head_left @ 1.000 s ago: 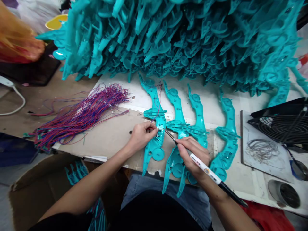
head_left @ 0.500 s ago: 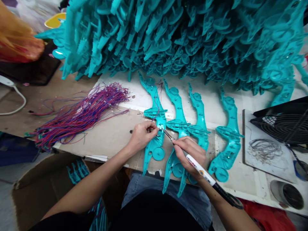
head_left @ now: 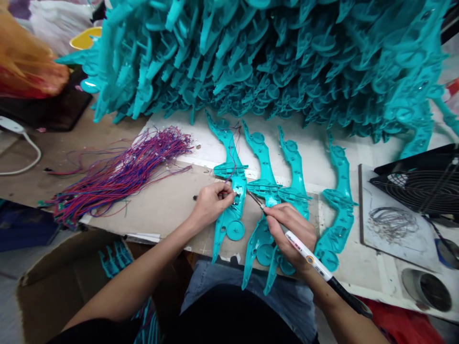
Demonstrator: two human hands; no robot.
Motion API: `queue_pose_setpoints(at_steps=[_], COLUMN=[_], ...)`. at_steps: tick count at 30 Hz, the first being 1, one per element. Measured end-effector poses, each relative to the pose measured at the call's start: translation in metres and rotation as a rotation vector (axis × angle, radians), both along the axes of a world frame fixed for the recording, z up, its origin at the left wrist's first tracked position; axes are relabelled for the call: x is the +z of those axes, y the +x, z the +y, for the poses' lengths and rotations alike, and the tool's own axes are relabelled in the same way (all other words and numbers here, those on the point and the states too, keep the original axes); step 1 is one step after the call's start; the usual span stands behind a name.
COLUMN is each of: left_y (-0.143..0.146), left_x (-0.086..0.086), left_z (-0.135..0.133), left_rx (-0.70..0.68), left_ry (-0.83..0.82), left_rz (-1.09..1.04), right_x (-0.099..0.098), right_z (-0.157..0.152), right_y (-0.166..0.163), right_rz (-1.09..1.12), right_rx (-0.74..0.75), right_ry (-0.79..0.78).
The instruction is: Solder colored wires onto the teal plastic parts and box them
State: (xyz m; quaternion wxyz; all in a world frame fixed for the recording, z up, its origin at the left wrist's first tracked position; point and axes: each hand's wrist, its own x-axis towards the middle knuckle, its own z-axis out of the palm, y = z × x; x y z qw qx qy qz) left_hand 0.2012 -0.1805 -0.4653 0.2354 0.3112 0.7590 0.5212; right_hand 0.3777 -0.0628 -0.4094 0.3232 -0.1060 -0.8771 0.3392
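My left hand (head_left: 211, 204) is closed in a pinch at the middle of the leftmost teal plastic part (head_left: 228, 150). Thin red and blue wires (head_left: 235, 160) run down over that part into its fingertips, which hide their ends. My right hand (head_left: 291, 233) grips a soldering iron (head_left: 300, 249) by its white handle, like a pen. The metal tip points up and left, just right of the leftmost part and apart from my left fingers. Three more teal parts, among them the second one (head_left: 263, 155), lie side by side to the right.
A tall pile of teal parts (head_left: 251, 57) fills the back of the bench. A wire bundle (head_left: 125, 172) lies left. At right are a black fan (head_left: 419, 184), a board with tangled solder wire (head_left: 392, 224) and a metal cup (head_left: 425, 289). A cardboard box (head_left: 57, 291) stands below left.
The soldering iron's tip has drawn back to the right, away from my left fingertips, as my right hand moved right and slightly down. My left hand keeps its pinch in place.
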Motion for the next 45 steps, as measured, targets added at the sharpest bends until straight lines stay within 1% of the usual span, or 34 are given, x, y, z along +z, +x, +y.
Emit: queue_pose_setpoints(at_steps=[3,6,8,10,12,14,16,19,21,23,27,32,36,40,42,45], left_y=[0.0,0.0,0.001,0.001,0.002,0.005,0.012,0.028,0.041,0.055,0.073,0.078,0.088,0.1,0.097,0.077], left_x=[0.001,0.0,-0.001,-0.001,0.001,0.005,0.012,0.021,0.024,0.023,0.017,0.012,0.013,0.012,0.009,0.006], left_z=[0.0,0.0,0.0,0.0,-0.002,-0.006,-0.012,-0.023,-0.031,-0.038,-0.047,-0.059,-0.071,-0.077,-0.078,-0.085], left_rx=[-0.005,-0.011,-0.018,-0.037,-0.057,-0.072,-0.088,-0.127,-0.132,-0.112,-0.054,0.016,-0.011,-0.073,-0.079,-0.044], left_ry=[-0.007,-0.012,-0.015,-0.021,-0.042,-0.093,-0.167,-0.253,-0.286,-0.309,-0.305,-0.313,-0.28,-0.283,-0.302,-0.341], left_rz=[0.003,0.011,0.022,0.034,0.062,0.129,0.245,0.449,0.548,0.603,0.639,0.607,0.552,0.593,0.614,0.649], right_x=[0.003,0.0,-0.008,-0.019,-0.03,-0.036,-0.038,-0.036,-0.034,-0.034,-0.036,-0.037,-0.039,-0.04,-0.04,-0.038], right_z=[0.012,0.037,0.055,0.072,0.083,0.089,0.092,0.096,0.098,0.101,0.104,0.104,0.104,0.105,0.104,0.104], right_y=[0.006,0.008,0.007,0.005,0.004,0.006,0.009,0.019,0.027,0.034,0.043,0.041,0.04,0.04,0.041,0.041], right_rz=[-0.055,-0.154,-0.207,-0.249,-0.281,-0.297,-0.294,-0.29,-0.286,-0.278,-0.25,-0.247,-0.238,-0.249,-0.245,-0.241], right_rx=[-0.068,-0.123,-0.124,-0.123,-0.121,-0.117,-0.124,-0.152,-0.177,-0.188,-0.182,-0.194,-0.202,-0.203,-0.197,-0.194], right_ry=[0.026,0.166,0.29,0.377,0.419,0.434,0.443,0.445,0.443,0.448,0.453,0.465,0.486,0.496,0.492,0.493])
